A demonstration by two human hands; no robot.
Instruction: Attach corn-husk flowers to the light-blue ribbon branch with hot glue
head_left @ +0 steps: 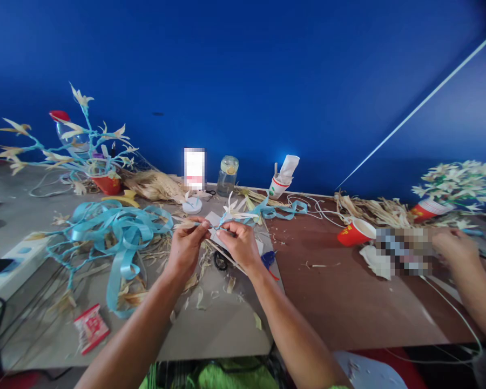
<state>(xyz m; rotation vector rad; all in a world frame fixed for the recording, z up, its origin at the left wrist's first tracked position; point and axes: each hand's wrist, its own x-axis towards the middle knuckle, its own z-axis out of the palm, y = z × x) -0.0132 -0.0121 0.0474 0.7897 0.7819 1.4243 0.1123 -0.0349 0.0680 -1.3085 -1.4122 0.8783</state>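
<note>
My left hand [187, 243] and my right hand [238, 243] meet over the middle of the table, both pinched on a thin stem wrapped in light blue ribbon. A pale corn-husk flower [238, 212] sits at the stem's right end, just above my right hand. From there the blue ribbon [281, 210] trails off to the right. A big loose heap of the same blue ribbon [119, 229] lies left of my left hand. Black-handled scissors [221, 261] lie under my hands, partly hidden.
A red pot with a blue branch of husk flowers [105, 182] stands back left. A glass jar [227, 175] and a paper cup [278, 186] stand at the back. A tipped red cup [355, 233] lies right. Another person's hand [456, 246] works at far right.
</note>
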